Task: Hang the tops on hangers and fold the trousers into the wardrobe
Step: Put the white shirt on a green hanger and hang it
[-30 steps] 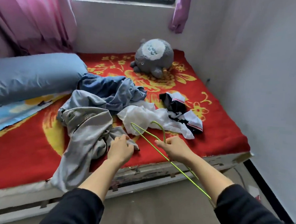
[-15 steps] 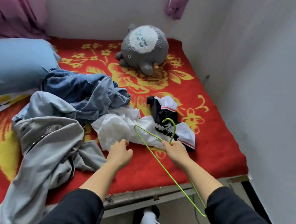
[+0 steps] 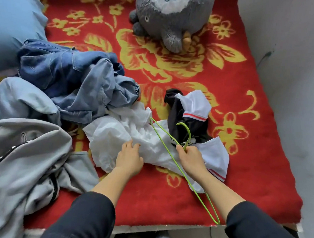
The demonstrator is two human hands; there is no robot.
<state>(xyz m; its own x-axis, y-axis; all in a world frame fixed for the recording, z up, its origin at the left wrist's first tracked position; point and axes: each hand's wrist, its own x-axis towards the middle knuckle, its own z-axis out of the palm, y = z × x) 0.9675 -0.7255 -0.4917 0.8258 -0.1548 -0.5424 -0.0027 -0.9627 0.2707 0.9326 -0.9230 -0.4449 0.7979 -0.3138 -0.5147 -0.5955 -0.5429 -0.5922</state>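
Bare red blanket (image 3: 250,170) runs from the hands to the wall (image 3: 292,90) on the right and to the bed's front edge (image 3: 164,227), while jeans (image 3: 63,72) and a grey garment (image 3: 30,157) crowd the left side. The left hand (image 3: 129,158) rests with loosely bent fingers on the crumpled white top (image 3: 114,134) mid-bed. Just beside it, the right hand (image 3: 192,158) pinches the green wire hanger (image 3: 189,132) below its hook, over a black-and-white top (image 3: 185,120), and the hanger's lower end reaches past the bed edge.
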